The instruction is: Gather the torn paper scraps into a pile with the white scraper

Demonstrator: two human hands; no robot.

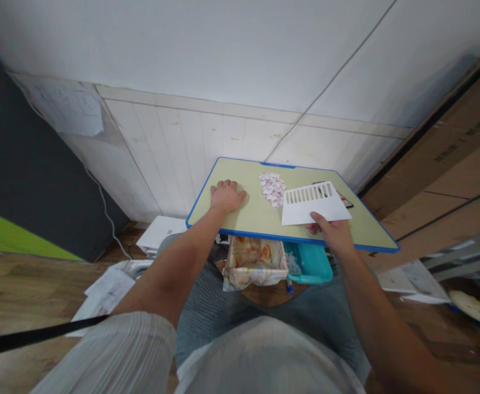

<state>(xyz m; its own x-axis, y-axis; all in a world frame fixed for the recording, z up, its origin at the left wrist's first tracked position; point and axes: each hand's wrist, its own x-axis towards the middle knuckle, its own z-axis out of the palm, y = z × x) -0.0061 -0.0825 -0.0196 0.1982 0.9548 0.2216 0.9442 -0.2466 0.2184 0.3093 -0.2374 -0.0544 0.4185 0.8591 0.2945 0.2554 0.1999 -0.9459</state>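
My right hand (333,232) grips the lower edge of a white card (313,210) with a row of slots cut along its far side; the thumb lies on top. The card is held over the right part of a small yellow-green table (252,216) with a blue rim. Part of a phone-like dark-edged object (346,201) shows from behind the card. Left of the card lies a pile of small white-and-pink paper pieces (272,187). On the table's left side my left hand (226,197) rests palm down with its fingers spread, holding nothing.
Below the table's near edge sit a lined basket (256,273) and a turquoise bin (311,268), with a blue-capped item (290,287) beside them. A grey cable (330,82) runs down the wall behind the table. Large cardboard boxes (440,180) stand to the right.
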